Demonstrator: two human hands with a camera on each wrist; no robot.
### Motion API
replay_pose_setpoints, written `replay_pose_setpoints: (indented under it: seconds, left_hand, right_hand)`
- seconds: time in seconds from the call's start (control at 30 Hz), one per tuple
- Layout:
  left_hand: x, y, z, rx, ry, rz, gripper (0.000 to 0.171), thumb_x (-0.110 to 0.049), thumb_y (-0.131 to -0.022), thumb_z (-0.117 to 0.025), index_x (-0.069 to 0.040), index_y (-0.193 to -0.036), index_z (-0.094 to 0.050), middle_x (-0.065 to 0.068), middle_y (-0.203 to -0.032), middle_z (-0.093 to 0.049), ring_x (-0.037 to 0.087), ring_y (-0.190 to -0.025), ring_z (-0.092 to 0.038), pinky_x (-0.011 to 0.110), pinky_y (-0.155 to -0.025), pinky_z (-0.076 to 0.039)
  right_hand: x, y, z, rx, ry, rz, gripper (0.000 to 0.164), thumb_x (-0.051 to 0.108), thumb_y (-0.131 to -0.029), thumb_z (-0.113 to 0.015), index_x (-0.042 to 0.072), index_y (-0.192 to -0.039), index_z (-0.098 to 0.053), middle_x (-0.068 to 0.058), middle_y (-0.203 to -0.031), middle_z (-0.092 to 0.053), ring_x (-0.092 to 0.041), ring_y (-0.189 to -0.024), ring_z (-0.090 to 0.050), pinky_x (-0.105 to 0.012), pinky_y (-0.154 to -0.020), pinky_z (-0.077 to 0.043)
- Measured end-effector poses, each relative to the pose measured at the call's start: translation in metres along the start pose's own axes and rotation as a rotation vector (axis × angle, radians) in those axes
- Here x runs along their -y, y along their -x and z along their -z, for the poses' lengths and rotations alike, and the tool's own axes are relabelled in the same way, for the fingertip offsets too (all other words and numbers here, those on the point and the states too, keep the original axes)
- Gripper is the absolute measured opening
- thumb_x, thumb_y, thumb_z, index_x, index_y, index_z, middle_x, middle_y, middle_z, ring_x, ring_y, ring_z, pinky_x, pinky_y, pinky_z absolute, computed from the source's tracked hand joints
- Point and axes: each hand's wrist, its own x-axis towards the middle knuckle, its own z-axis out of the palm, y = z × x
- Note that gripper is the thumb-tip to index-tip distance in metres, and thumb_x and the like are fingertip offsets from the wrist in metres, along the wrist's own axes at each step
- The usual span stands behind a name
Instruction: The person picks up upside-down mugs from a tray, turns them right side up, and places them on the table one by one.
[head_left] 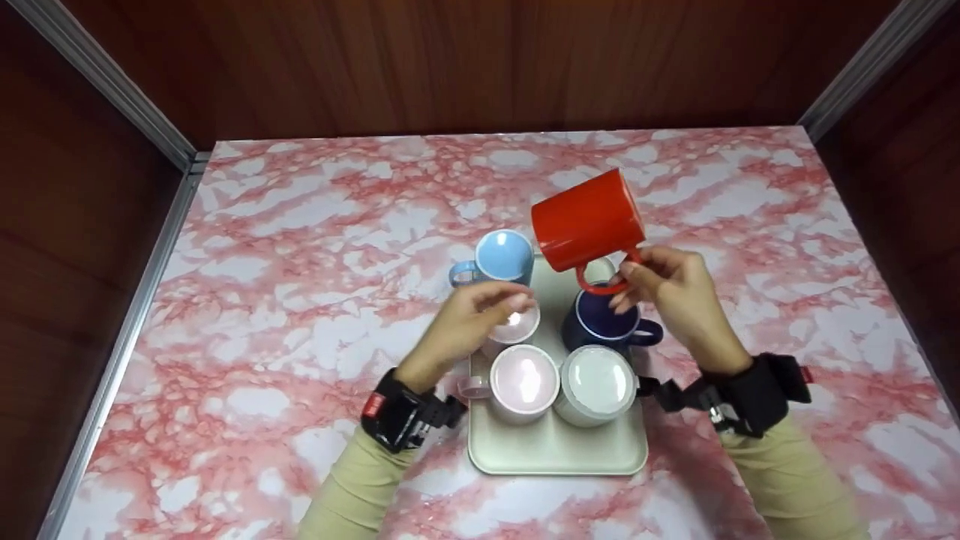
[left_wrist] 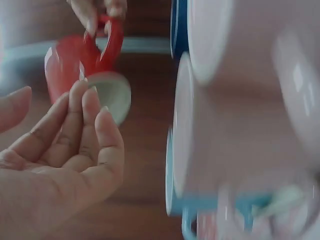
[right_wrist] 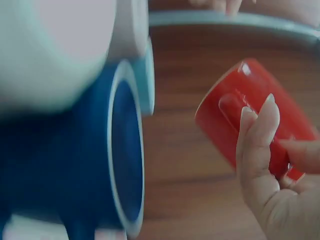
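Note:
My right hand (head_left: 679, 296) pinches the handle of a red mug (head_left: 589, 217), which hangs tilted on its side above the far end of a pale tray (head_left: 555, 454). In the right wrist view, thumb and fingers close round the red handle. My left hand (head_left: 476, 322) hovers over the left row of mugs, fingers extended and holding nothing; the left wrist view shows its palm. Beneath it a pink mug (head_left: 517, 328) is partly hidden. A light blue mug (head_left: 504, 255) stands beyond, and a dark blue mug (head_left: 606, 315) sits below the red one.
Nearer on the tray stand another pink mug (head_left: 525, 382) and a white mug (head_left: 598, 382), side by side. The tray lies on a red-and-white marbled table (head_left: 300, 315). Dark wooden panels (head_left: 480, 67) rise behind and at both sides, with metal edge strips.

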Motion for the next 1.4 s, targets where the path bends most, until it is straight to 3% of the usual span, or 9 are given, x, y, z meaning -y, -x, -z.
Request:
replay_pose_setpoints:
  seconds: [0.13,0.27,0.4,0.53,0.67,0.87,1.1,1.23,1.4]
  left_hand:
    - [-0.003,-0.003,-0.016,0.015,0.169,0.115,0.03,-0.01,-0.092,-0.054,0.008,-0.116,-0.055,0.013,-0.102,-0.063,0.014,-0.088,-0.056,0.024,-0.074,-0.045]
    - [-0.004,-0.005,-0.029,-0.051,0.458,0.222,0.023,-0.009,-0.093,-0.052,0.005,-0.11,-0.057,0.006,-0.095,-0.061,0.015,-0.087,-0.057,0.026,-0.076,-0.046]
    - [-0.005,-0.007,-0.04,-0.113,0.8,0.26,0.01,-0.004,-0.094,-0.047,-0.003,-0.093,-0.057,0.004,-0.09,-0.061,0.016,-0.084,-0.058,0.028,-0.074,-0.045]
    - [-0.008,-0.009,-0.048,-0.128,0.976,0.257,0.018,-0.003,-0.095,-0.044,-0.007,-0.086,-0.06,0.003,-0.089,-0.062,0.016,-0.081,-0.056,0.03,-0.072,-0.045]
    - [-0.01,-0.01,-0.053,-0.153,1.027,0.232,0.022,-0.003,-0.095,-0.043,-0.005,-0.082,-0.06,0.005,-0.086,-0.062,0.017,-0.074,-0.055,0.029,-0.07,-0.046]
    - [-0.009,-0.009,-0.054,-0.184,1.003,0.173,0.021,0.0,-0.095,-0.04,-0.002,-0.084,-0.057,0.007,-0.083,-0.056,0.016,-0.071,-0.053,0.025,-0.066,-0.047]
    - [-0.007,-0.003,-0.047,-0.175,0.989,0.149,0.025,0.0,-0.096,-0.038,-0.004,-0.081,-0.058,0.006,-0.08,-0.053,0.015,-0.072,-0.053,0.025,-0.066,-0.047]
    - [-0.006,0.001,-0.039,-0.182,0.964,0.136,0.023,0.0,-0.096,-0.039,-0.003,-0.083,-0.058,0.007,-0.081,-0.054,0.016,-0.075,-0.052,0.026,-0.067,-0.045]
    - [-0.006,0.006,-0.019,-0.234,0.95,0.085,0.023,0.001,-0.095,-0.04,-0.002,-0.083,-0.06,0.008,-0.08,-0.057,0.017,-0.074,-0.052,0.025,-0.066,-0.044]
  right_hand:
    - [-0.002,0.008,-0.013,0.014,-0.228,-0.103,0.006,-0.006,-0.089,-0.051,-0.009,-0.086,-0.055,-0.017,-0.073,-0.062,-0.023,-0.052,-0.061,-0.032,-0.052,-0.052]
    - [-0.003,0.014,-0.022,0.015,-0.398,-0.183,0.015,-0.009,-0.089,-0.046,-0.006,-0.08,-0.058,-0.016,-0.072,-0.062,-0.022,-0.053,-0.06,-0.03,-0.054,-0.052]
    - [-0.003,0.017,-0.028,0.038,-0.492,-0.221,0.021,-0.011,-0.09,-0.042,-0.004,-0.078,-0.058,-0.016,-0.073,-0.062,-0.021,-0.055,-0.059,-0.029,-0.056,-0.052]
    - [-0.003,0.018,-0.032,0.087,-0.532,-0.224,0.02,-0.01,-0.091,-0.041,-0.003,-0.08,-0.057,-0.015,-0.075,-0.062,-0.021,-0.057,-0.059,-0.028,-0.057,-0.052]
    - [-0.003,0.02,-0.034,0.124,-0.546,-0.207,0.02,-0.009,-0.091,-0.041,-0.003,-0.082,-0.057,-0.015,-0.076,-0.062,-0.02,-0.058,-0.059,-0.027,-0.057,-0.051]
    - [-0.004,0.019,-0.037,0.149,-0.518,-0.185,0.016,-0.007,-0.092,-0.044,-0.004,-0.087,-0.059,-0.015,-0.08,-0.062,-0.021,-0.06,-0.061,-0.028,-0.057,-0.052]
    - [-0.006,0.017,-0.035,0.23,-0.322,-0.166,0.016,0.003,-0.092,-0.052,-0.009,-0.102,-0.057,-0.014,-0.085,-0.062,-0.023,-0.066,-0.062,-0.034,-0.065,-0.053]
    - [-0.006,0.015,-0.023,0.254,-0.245,-0.166,0.027,0.007,-0.092,-0.054,-0.012,-0.109,-0.054,-0.017,-0.091,-0.063,-0.025,-0.079,-0.063,-0.039,-0.076,-0.051]
    - [-0.005,0.015,0.009,0.165,-0.221,-0.091,0.032,0.007,-0.091,-0.054,-0.018,-0.111,-0.052,-0.024,-0.097,-0.062,-0.031,-0.087,-0.062,-0.043,-0.081,-0.048]
